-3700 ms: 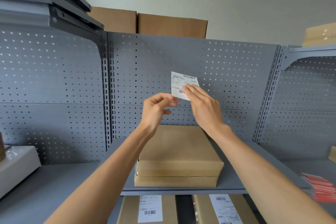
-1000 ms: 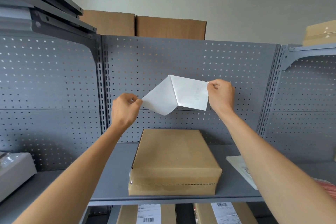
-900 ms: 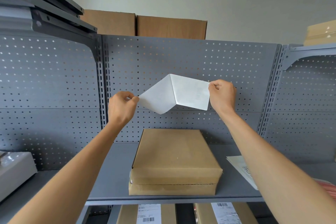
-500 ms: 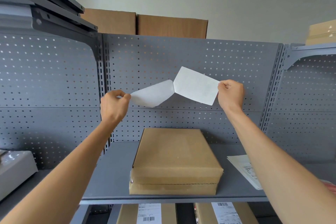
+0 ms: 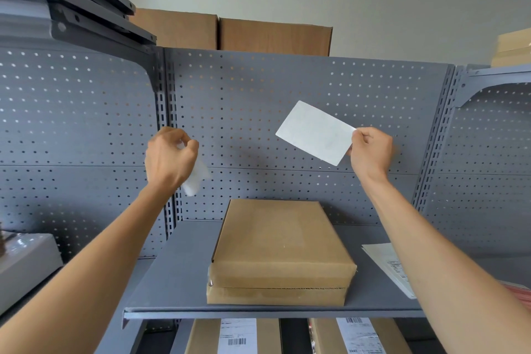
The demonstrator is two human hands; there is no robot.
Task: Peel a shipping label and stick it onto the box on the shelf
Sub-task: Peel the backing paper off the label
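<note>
One box (image 5: 280,250) on shelf (image 5: 178,276)

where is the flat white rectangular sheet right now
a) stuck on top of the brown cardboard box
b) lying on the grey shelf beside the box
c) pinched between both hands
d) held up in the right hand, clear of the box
d: the flat white rectangular sheet is pinched at one edge by the right hand, in the air above the brown cardboard box, whose top is bare.

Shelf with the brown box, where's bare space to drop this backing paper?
Left of the box, the grey shelf is bare out to the upright. Right of the box only a narrow strip is free before the loose printed sheet. The box top is bare.
</note>
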